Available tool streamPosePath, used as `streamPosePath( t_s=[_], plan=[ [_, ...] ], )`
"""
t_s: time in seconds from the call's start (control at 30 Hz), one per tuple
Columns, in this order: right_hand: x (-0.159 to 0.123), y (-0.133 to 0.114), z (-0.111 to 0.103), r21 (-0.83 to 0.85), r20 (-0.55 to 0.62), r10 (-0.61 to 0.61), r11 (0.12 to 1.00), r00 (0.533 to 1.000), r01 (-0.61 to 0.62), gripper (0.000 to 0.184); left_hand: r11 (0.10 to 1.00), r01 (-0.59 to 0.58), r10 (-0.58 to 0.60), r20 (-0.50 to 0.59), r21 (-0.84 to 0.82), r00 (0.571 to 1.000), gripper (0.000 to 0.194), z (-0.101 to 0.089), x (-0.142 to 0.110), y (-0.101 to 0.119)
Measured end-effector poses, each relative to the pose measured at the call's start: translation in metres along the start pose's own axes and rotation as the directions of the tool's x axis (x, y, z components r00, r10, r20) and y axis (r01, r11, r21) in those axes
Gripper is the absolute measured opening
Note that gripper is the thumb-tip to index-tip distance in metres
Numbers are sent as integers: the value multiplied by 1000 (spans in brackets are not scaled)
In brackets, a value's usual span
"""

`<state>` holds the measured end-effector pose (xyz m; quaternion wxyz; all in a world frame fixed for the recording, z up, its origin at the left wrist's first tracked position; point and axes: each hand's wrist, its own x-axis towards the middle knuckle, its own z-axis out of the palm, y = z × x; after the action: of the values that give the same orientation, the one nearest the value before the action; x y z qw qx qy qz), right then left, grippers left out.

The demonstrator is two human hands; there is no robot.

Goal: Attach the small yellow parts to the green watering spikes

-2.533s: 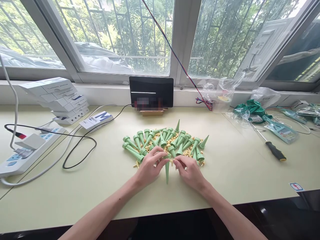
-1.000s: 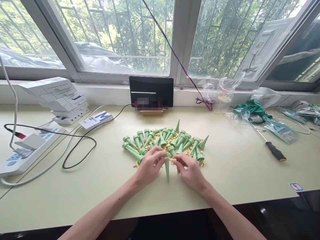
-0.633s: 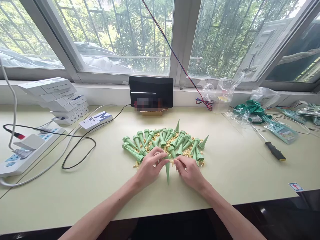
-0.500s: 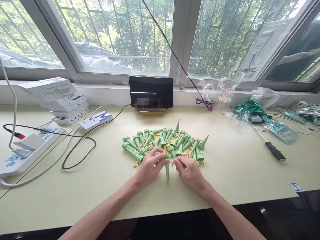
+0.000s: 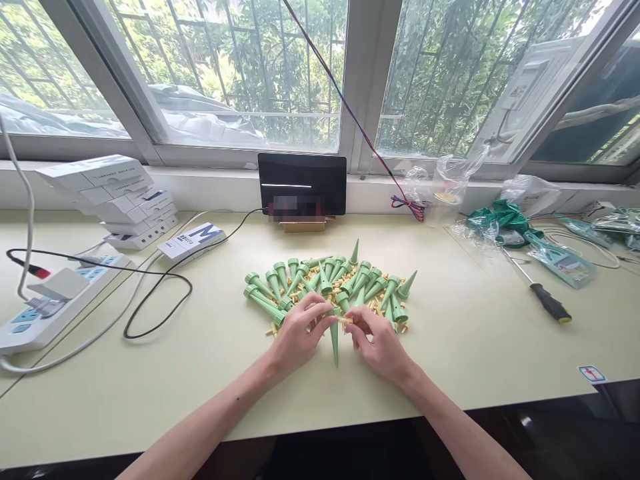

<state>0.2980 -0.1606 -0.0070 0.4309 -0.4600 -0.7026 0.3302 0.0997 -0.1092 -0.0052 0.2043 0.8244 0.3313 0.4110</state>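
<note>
My left hand (image 5: 300, 328) is closed around the capped upper end of a green plastic spike (image 5: 335, 343), whose tip points down toward me. Between the thumb and fingers of my right hand (image 5: 377, 337) is a small yellow plastic valve (image 5: 345, 321), right beside the spike's head. Whether the valve touches or enters the spike I cannot tell. Just beyond both hands spreads a pile of green spikes (image 5: 280, 272), with many small yellow valves (image 5: 375, 305) scattered among and under them. My fingers hide the near part of the pile.
A tablet (image 5: 303, 183) leans by the window behind the pile. White boxes (image 5: 123, 200), a power strip (image 5: 60, 300) and a looped black cable (image 5: 190, 287) lie left. To the right are a screwdriver (image 5: 550, 303), plastic packets (image 5: 565, 260) and a bundle of wires (image 5: 410, 205).
My right hand has moved slightly left and its fingers have shifted on the yellow valve, which now lies closer to the spike's head. My left hand has barely moved.
</note>
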Motion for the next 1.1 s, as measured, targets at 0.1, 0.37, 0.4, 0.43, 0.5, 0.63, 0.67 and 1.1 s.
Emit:
streamPosePath(
  t_s=[0.1, 0.37, 0.4, 0.43, 0.5, 0.63, 0.67, 1.1],
  plan=[
    [1, -1, -1, -20, 25, 4, 1000, 1000, -4, 14, 1000, -21, 21, 8, -3, 1000, 11, 0, 0, 0],
    [2, -2, -2, -84, 29, 48, 995, 998, -45, 38, 1000, -27, 26, 35, 7, 999, 10, 0, -2, 0],
    [2, -2, -2, -86, 26, 53, 995, 998, -50, 36, 1000, -26, 26, 35, 8, 999, 10, 0, -2, 0],
    [2, -2, -2, -87, 22, 57, 995, 998, -55, 32, 1000, -25, 24, 34, 8, 999, 10, 0, -1, 0],
    [2, -2, -1, -88, 11, 62, 994, 998, -61, 25, 1000, -21, 21, 27, 7, 999, 10, 0, -1, -1],
    [0, -2, -1, -83, -15, 38, 996, 999, -40, 23, 1000, -4, 4, 11, -2, 1000, 11, 0, -1, -2],
    [0, -2, -1, -82, -17, 30, 996, 999, -31, 20, 1000, 0, 0, 9, -2, 1000, 12, 0, -1, -1],
    [2, -5, -4, -111, 72, 31, 994, 997, -23, 37, 998, -55, 54, 18, 29, 998, 12, 0, -2, -1]
  ],
)
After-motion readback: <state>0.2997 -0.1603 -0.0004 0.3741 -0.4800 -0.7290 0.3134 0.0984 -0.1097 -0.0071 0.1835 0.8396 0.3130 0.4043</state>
